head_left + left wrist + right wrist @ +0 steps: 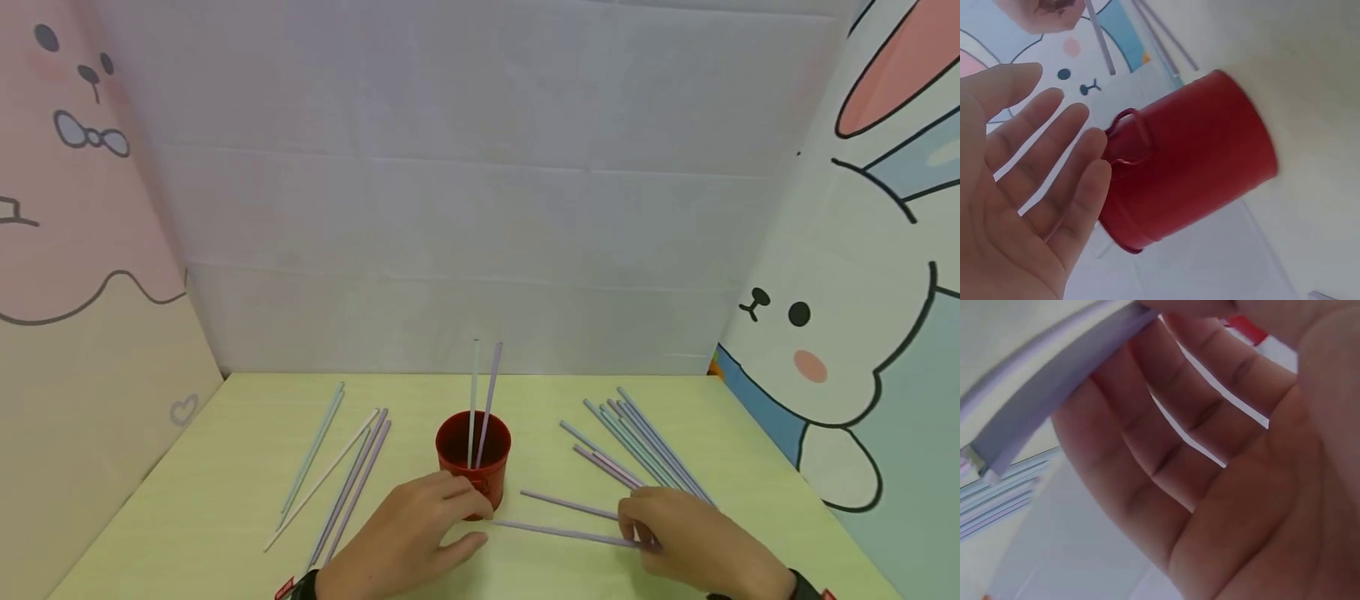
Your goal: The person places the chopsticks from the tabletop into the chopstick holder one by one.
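Note:
A red cup (491, 483) with a small loop on its side stands at mid-table, holding one pale green straw (473, 400) and one purple straw (491, 396). My left hand (420, 529) is beside the cup's near left side, its fingers loosely bent around nothing. The left wrist view has those fingertips (1094, 147) right by the loop (1129, 136). To the right of the cup, my right hand (686, 529) pinches a purple straw (1060, 381) between thumb and fingertips. That straw points left toward the cup's base. Another purple straw (570, 504) lies just behind it.
Left of the cup lie loose pale green straws (311, 450), a white straw (322, 479) and several purple straws (356, 483). A bundle of blue, green and purple straws (652, 446) lies at the right. Panels with cartoon animals (832, 358) flank the table, and a white sheet (480, 192) hangs behind.

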Motion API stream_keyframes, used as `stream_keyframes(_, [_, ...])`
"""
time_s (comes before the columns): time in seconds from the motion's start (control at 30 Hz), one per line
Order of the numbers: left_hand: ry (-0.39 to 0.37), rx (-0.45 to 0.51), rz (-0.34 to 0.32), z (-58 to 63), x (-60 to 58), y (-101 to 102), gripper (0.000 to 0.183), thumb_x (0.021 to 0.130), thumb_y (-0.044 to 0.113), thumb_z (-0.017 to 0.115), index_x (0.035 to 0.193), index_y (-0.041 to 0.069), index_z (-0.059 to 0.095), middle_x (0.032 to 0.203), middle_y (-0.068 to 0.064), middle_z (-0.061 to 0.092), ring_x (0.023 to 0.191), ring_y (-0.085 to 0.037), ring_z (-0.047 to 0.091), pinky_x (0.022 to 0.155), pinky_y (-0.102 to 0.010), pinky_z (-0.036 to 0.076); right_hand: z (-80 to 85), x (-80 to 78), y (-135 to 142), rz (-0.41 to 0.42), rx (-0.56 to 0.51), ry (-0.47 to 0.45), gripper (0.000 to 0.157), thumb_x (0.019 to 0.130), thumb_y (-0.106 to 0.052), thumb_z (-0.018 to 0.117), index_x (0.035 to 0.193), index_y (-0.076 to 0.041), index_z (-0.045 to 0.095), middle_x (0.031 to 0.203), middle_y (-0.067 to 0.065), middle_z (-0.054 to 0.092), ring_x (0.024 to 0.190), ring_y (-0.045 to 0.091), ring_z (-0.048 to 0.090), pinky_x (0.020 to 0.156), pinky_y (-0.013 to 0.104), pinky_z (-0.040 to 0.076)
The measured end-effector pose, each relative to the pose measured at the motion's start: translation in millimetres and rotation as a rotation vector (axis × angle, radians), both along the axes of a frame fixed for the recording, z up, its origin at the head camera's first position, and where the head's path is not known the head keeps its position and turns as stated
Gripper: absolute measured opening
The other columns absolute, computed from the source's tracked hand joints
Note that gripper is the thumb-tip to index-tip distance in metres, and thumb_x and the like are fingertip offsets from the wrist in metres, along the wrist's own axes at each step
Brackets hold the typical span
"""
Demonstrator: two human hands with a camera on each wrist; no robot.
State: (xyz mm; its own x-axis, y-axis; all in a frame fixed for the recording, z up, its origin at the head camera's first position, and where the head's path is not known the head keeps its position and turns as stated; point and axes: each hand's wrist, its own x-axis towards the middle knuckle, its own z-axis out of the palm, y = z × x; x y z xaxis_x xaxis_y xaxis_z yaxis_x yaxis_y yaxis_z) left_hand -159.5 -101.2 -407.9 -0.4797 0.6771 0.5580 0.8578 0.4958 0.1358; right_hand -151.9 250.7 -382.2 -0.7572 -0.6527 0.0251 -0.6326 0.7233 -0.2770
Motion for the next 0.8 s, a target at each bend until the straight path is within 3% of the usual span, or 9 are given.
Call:
stream_keyframes(0.13, [0.025, -0.01, 0.029, 10.0, -2.5, 8, 0.015, 0.086, 0.035, 0.07, 0.097, 0.03, 0.061, 0.095, 0.019, 0.057, 0.082, 0.0, 0.045, 0.07, -0.017, 0.044, 18.3, -1.1, -32, 0.043, -0.024, 0.023, 0.028, 0.077, -0.004, 0.069, 0.084, -0.029, 0.057, 0.076, -0.018, 0.045, 0.064, 0.0, 0.043, 0.056, 0.02, 0.042])
stream_keyframes(0.3, [0.014, -0.037, 0.062, 17.8, -4.3, 15, 0.021, 0.083, 0.038, 0.073, 0.099, 0.029, 0.062, 0.096, 0.016, 0.059, 0.081, -0.003, 0.045, 0.068, -0.018, 0.044, 31.9, -4.6, -65, 0.04, -0.015, 0.041, 0.025, 0.076, -0.004, 0.069, 0.082, -0.027, 0.06, 0.075, -0.016, 0.046, 0.063, 0.002, 0.042, 0.056, 0.021, 0.042])
stream_keyframes(0.57, [0.019, 0.001, 0.092, 23.1, -5.5, 22, 0.021, 0.078, 0.03, 0.079, 0.09, 0.026, 0.061, 0.085, 0.017, 0.056, 0.075, -0.002, 0.039, 0.061, -0.014, 0.038, 39.7, -12.7, -100, 0.069, -0.032, 0.109, 0.022, 0.075, -0.006, 0.071, 0.081, -0.024, 0.059, 0.074, -0.013, 0.048, 0.062, 0.004, 0.042, 0.056, 0.021, 0.04])
stream_keyframes(0.8, [-0.001, 0.014, 0.102, 27.1, -6.7, 24, 0.016, 0.079, 0.025, 0.078, 0.084, 0.024, 0.062, 0.08, 0.016, 0.056, 0.073, -0.002, 0.043, 0.064, -0.015, 0.042, 44.7, -18.0, -121, 0.085, -0.067, 0.14, 0.023, 0.073, -0.004, 0.069, 0.078, -0.024, 0.058, 0.072, -0.013, 0.049, 0.063, 0.003, 0.042, 0.055, 0.019, 0.04])
